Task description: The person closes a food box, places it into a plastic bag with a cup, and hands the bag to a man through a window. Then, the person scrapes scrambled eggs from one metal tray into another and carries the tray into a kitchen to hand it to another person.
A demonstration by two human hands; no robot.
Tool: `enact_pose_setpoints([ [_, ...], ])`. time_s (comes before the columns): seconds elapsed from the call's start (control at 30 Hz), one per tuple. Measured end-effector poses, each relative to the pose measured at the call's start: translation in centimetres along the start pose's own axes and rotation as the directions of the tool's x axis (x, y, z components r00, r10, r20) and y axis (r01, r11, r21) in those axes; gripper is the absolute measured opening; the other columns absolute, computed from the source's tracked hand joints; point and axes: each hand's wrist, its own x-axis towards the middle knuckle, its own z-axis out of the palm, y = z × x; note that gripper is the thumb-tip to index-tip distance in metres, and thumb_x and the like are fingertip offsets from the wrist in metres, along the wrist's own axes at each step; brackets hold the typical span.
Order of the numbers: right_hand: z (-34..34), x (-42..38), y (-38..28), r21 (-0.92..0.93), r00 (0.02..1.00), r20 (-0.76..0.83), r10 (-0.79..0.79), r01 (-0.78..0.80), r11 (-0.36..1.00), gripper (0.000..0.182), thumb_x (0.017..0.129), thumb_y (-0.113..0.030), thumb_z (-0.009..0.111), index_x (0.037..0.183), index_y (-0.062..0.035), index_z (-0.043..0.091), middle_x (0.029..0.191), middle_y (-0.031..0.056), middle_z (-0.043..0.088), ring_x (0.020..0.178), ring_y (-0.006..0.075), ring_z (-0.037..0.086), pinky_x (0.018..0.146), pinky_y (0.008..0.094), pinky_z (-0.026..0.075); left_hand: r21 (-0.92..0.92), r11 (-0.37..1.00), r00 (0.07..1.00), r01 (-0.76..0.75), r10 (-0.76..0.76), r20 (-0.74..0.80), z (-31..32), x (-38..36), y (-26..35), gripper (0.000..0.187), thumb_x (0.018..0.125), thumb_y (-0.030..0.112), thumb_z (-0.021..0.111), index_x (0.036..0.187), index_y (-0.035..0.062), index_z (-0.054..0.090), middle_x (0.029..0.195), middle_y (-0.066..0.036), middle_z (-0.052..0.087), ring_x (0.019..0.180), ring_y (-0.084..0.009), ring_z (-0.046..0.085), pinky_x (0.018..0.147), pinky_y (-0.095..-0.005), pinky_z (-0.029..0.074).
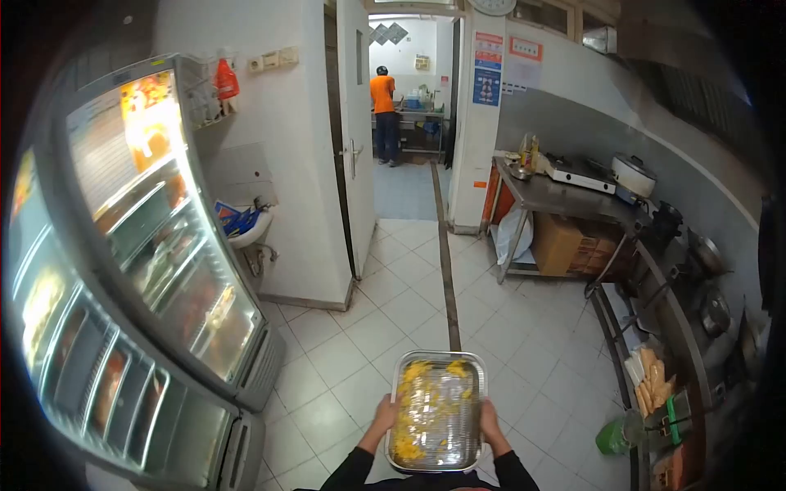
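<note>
A rectangular metal tray (pixel 440 413) with yellow bits of food scattered over its ridged bottom is held level above the tiled floor, near the bottom centre. My left hand (pixel 384 414) grips its left side, and my right hand (pixel 491 421) grips its right side. The fingers of both hands are partly hidden by the tray. Dark sleeves cover both forearms.
Glass-door fridges (pixel 155 237) line the left, beside a small sink (pixel 250 229). Ahead is an open door (pixel 354 147); a person (pixel 382 102) in orange stands beyond. At right are a metal table (pixel 565 195), a stove (pixel 580 174) and a green container (pixel 620 434).
</note>
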Motion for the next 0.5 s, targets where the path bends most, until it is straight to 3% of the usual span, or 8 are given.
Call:
enact_pose_setpoints([
  [0.07, -1.1, 5.6, -0.2, 0.364, 0.979, -0.059, 0.197, -0.163, 0.917, 0.051, 0.085, -0.045, 0.022, 0.088, -0.0017, 0.048, 0.080, 0.0092, 0.050, 0.073, 0.0194, 0.047, 0.065, 0.0312, 0.041, 0.128, 0.992, 0.995, 0.006, -0.018, 0.095, 2.5, 7.0, 3.2, 0.052, 0.080, 0.044, 0.041, 0.095, -0.0063, 0.042, 0.084, -0.028, 0.052, 0.083, -0.0396, 0.050, 0.070, -0.0396, 0.040],
  [0.17, -3.1, 14.1, -2.0, 0.387, 0.908, -0.067, 0.414, -0.358, 0.849, 0.050, 0.084, -0.048, 0.024, 0.086, -0.0039, 0.048, 0.076, 0.0080, 0.048, 0.070, 0.0173, 0.046, 0.060, 0.0290, 0.041, 0.092, 0.996, 0.986, 0.008, -0.023, 0.163, 5.8, 16.3, 6.7, 0.052, 0.080, 0.045, 0.040, 0.094, -0.0057, 0.040, 0.083, -0.028, 0.052, 0.083, -0.0395, 0.051, 0.071, -0.0404, 0.040],
  [0.2, -3.4, 18.3, 0.7, 0.322, 0.890, -0.092, 0.446, -0.397, 0.860, 0.054, 0.084, -0.048, 0.023, 0.093, -0.0005, 0.048, 0.084, 0.0108, 0.051, 0.076, 0.0195, 0.049, 0.067, 0.0309, 0.042, 0.065, 0.998, 0.991, -0.013, 0.005, 0.130, 7.2, 19.7, 6.3, 0.052, 0.080, 0.044, 0.041, 0.095, -0.0054, 0.040, 0.081, -0.027, 0.053, 0.081, -0.0395, 0.051, 0.069, -0.0410, 0.040],
  [0.3, -1.8, 30.1, 1.8, 0.109, 0.975, -0.211, 0.070, -0.048, 0.993, 0.054, 0.087, -0.040, 0.021, 0.101, 0.0053, 0.046, 0.097, 0.0180, 0.051, 0.087, 0.0243, 0.048, 0.078, 0.0343, 0.036, 0.112, 0.990, 0.995, -0.080, 0.072, 0.071, 8.1, 29.8, 7.3, 0.051, 0.080, 0.044, 0.041, 0.093, -0.0049, 0.041, 0.078, -0.025, 0.053, 0.077, -0.0383, 0.052, 0.067, -0.0405, 0.040],
  [0.33, -1.0, 34.5, 1.9, 0.038, 0.986, -0.157, 0.052, -0.046, 0.998, 0.056, 0.087, -0.041, 0.019, 0.100, 0.0061, 0.046, 0.096, 0.0187, 0.051, 0.090, 0.0250, 0.048, 0.081, 0.0345, 0.035, 0.147, 0.986, 0.997, -0.074, 0.071, 0.027, 7.2, 33.7, 7.6, 0.050, 0.080, 0.043, 0.042, 0.092, -0.0047, 0.042, 0.078, -0.025, 0.054, 0.076, -0.0371, 0.053, 0.066, -0.0400, 0.041],
  [0.4, 0.7, 42.4, 0.6, 0.192, 0.997, 0.071, 0.041, -0.054, 0.980, 0.054, 0.087, -0.041, 0.022, 0.107, 0.0042, 0.043, 0.102, 0.0114, 0.050, 0.088, 0.0194, 0.049, 0.080, 0.0288, 0.037, 0.190, 0.981, 0.998, -0.027, 0.037, -0.050, 6.2, 39.7, 7.9, 0.047, 0.080, 0.042, 0.043, 0.091, -0.0042, 0.043, 0.077, -0.023, 0.054, 0.075, -0.0347, 0.054, 0.066, -0.0390, 0.041],
  [0.47, 2.5, 47.0, -9.4, 0.273, 0.915, 0.213, 0.343, -0.393, 0.878, 0.052, 0.087, -0.039, 0.020, 0.102, 0.0028, 0.046, 0.099, 0.0091, 0.051, 0.085, 0.0166, 0.048, 0.078, 0.0278, 0.037, 0.078, 0.995, 0.988, 0.069, -0.057, -0.145, 3.4, 43.9, 11.8, 0.045, 0.080, 0.040, 0.044, 0.088, -0.0039, 0.044, 0.076, -0.022, 0.055, 0.072, -0.0313, 0.055, 0.064, -0.0372, 0.042],
  [0.5, 4.3, 50.9, -9.4, 0.218, 0.970, 0.212, 0.119, -0.166, 0.962, 0.050, 0.088, -0.038, 0.020, 0.094, 0.0017, 0.049, 0.093, 0.0086, 0.051, 0.082, 0.0166, 0.047, 0.077, 0.0286, 0.037, 0.085, 0.995, 0.983, 0.050, -0.034, -0.181, 2.3, 47.1, 11.2, 0.043, 0.080, 0.039, 0.045, 0.087, -0.0041, 0.044, 0.075, -0.022, 0.055, 0.072, -0.0299, 0.056, 0.062, -0.0369, 0.042],
])
